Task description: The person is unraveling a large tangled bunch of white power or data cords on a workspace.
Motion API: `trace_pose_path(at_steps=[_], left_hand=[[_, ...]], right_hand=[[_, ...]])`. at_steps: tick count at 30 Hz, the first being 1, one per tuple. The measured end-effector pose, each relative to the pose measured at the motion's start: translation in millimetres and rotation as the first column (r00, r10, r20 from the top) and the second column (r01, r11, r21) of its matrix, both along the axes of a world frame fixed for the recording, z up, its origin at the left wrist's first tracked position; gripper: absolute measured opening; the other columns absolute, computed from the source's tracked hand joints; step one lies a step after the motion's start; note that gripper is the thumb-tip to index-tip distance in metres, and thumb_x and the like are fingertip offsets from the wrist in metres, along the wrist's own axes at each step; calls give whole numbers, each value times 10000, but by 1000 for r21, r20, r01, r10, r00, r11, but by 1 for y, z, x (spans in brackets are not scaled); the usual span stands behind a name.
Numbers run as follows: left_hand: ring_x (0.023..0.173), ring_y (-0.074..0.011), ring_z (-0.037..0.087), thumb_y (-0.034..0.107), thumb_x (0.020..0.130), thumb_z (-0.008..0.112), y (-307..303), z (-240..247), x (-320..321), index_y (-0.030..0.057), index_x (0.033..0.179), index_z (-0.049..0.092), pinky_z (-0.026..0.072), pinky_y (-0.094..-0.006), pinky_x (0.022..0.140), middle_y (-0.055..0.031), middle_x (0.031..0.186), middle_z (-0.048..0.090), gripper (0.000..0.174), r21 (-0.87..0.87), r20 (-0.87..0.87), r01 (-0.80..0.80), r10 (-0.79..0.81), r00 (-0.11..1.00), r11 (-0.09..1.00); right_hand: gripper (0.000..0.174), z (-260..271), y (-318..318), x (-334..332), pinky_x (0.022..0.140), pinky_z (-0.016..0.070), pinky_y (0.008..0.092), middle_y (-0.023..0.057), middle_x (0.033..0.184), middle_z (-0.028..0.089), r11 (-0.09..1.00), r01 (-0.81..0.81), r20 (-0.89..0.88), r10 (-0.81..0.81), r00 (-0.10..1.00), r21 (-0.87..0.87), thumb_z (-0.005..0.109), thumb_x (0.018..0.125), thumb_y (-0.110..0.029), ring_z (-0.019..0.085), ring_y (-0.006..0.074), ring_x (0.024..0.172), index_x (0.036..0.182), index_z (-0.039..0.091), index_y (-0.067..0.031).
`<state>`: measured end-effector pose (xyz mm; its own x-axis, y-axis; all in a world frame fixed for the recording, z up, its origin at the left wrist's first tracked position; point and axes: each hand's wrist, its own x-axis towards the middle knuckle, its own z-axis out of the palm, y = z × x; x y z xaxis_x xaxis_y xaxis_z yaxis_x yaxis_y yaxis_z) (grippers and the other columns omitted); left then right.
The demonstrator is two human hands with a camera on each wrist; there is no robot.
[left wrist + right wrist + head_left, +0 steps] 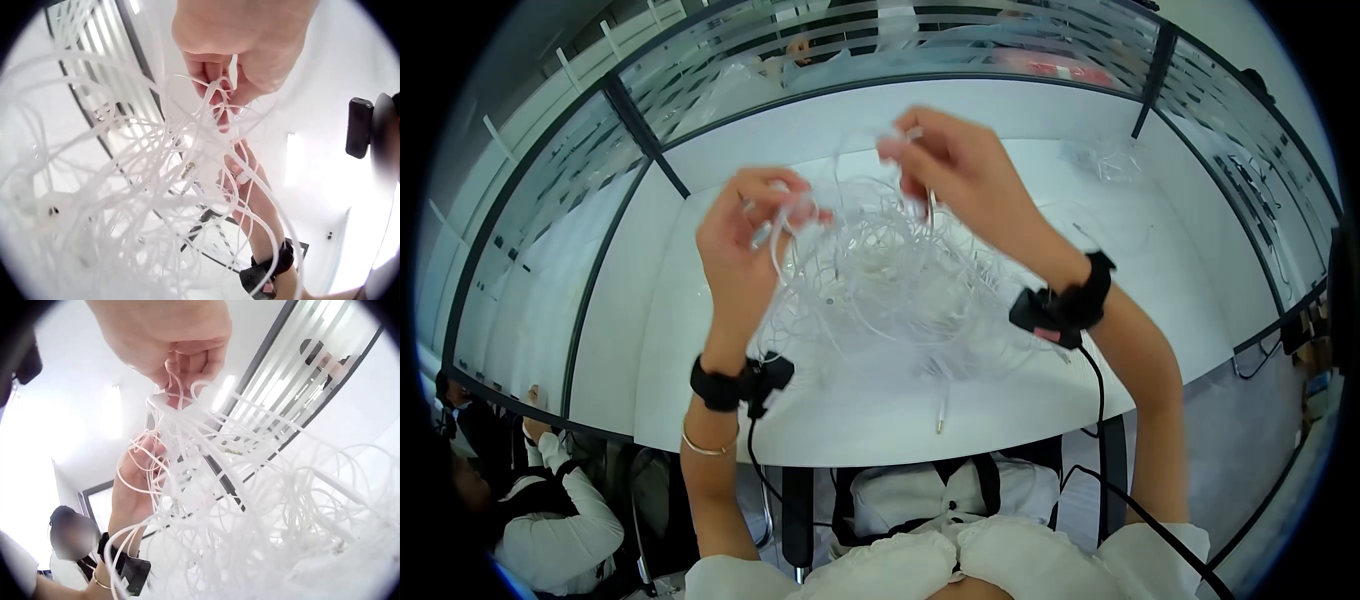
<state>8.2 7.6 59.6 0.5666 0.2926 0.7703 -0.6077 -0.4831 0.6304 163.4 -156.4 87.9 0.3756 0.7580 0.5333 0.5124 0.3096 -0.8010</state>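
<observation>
A large tangle of thin white cables (890, 270) hangs between and below both hands, over the white table. At its left side the left hand (745, 225) pinches some strands; in the left wrist view the fingertips of that hand (240, 47) close on them. Higher and to the right, the right hand (955, 165) is raised with curled fingers, and in the right wrist view this hand (172, 347) pinches white strands. A small metal connector (188, 169) shows among the loops. One cable end (941, 420) lies near the table's front edge.
Low white partitions with glass tops (800, 110) surround the white table (670, 400). A clear plastic bag (1115, 165) lies at the back right. Another person in a white top (565, 520) sits at the lower left. Black wires run from both wrist cameras.
</observation>
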Motion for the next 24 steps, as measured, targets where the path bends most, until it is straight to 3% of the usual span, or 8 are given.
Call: trace_pose_path(at_steps=[6, 7, 10, 11, 15, 20, 22, 24], left_hand=[[837, -203, 679, 65, 882, 649, 13, 83, 37, 6, 931, 551, 536, -257, 696, -99, 939, 641, 125, 94, 92, -37, 28, 995, 995], [839, -207, 684, 84, 890, 647, 11, 85, 38, 10, 929, 547, 526, -247, 684, -95, 927, 648, 131, 78, 80, -23, 17, 997, 997], [809, -212, 691, 103, 898, 641, 10, 69, 45, 14, 935, 531, 504, -242, 641, -94, 923, 648, 147, -2, 3, 45, -45, 999, 999], [784, -209, 695, 103, 900, 637, 12, 58, 49, 11, 936, 517, 486, -236, 614, -96, 924, 648, 155, -15, -13, 86, -86, 996, 996], [836, -206, 690, 110, 897, 645, 0, 10, 51, 6, 945, 529, 500, -241, 652, -91, 922, 641, 164, -152, -121, 107, -126, 985, 983], [874, -182, 669, 105, 889, 659, -11, -28, 40, 6, 962, 547, 510, -239, 715, -82, 948, 627, 166, -252, -208, 140, -195, 959, 957], [839, -137, 640, 48, 871, 651, -14, -38, 34, 16, 930, 559, 502, -246, 744, -60, 950, 623, 114, -158, -237, 99, -135, 962, 983], [829, -120, 624, 7, 859, 638, -11, -45, 29, 20, 911, 562, 500, -256, 752, -48, 937, 624, 93, -12, -277, 28, -30, 960, 1000]], right_hand=[[288, 47, 14, 9, 461, 424, 237, 61, 606, 596, 983, 94, 26, -99, 995, 161, 594, 941, -287, 568, 97, 495, 966, 585, -1], [271, 44, 11, 12, 524, 459, 252, 69, 693, 630, 985, 106, 37, -112, 993, 137, 610, 922, -266, 601, 120, 564, 1050, 588, -28], [287, 20, 6, 22, 624, 489, 279, 71, 863, 655, 953, 220, 205, -263, 943, 210, 623, 894, -217, 634, 143, 710, 1134, 570, -70], [331, 18, -1, 20, 705, 491, 297, 58, 1011, 642, 967, 215, 197, -240, 950, 139, 623, 868, -172, 630, 157, 850, 1183, 550, -104], [302, -7, -11, 22, 738, 479, 284, 39, 1061, 629, 973, 225, 178, -232, 956, 54, 602, 870, -136, 608, 160, 910, 1165, 553, -98], [247, -33, -28, 5, 821, 453, 312, 44, 1080, 581, 974, 224, 388, -220, 895, 36, 616, 837, -88, 568, 200, 956, 1081, 583, -99], [237, -40, -36, -4, 842, 446, 327, 43, 1073, 566, 952, 291, 540, -295, 788, 96, 629, 814, -75, 555, 220, 978, 1048, 596, -101], [229, -39, -41, -9, 858, 439, 340, 40, 1075, 551, 950, 305, 521, -292, 802, 63, 637, 789, -56, 540, 238, 1006, 1011, 610, -105]])
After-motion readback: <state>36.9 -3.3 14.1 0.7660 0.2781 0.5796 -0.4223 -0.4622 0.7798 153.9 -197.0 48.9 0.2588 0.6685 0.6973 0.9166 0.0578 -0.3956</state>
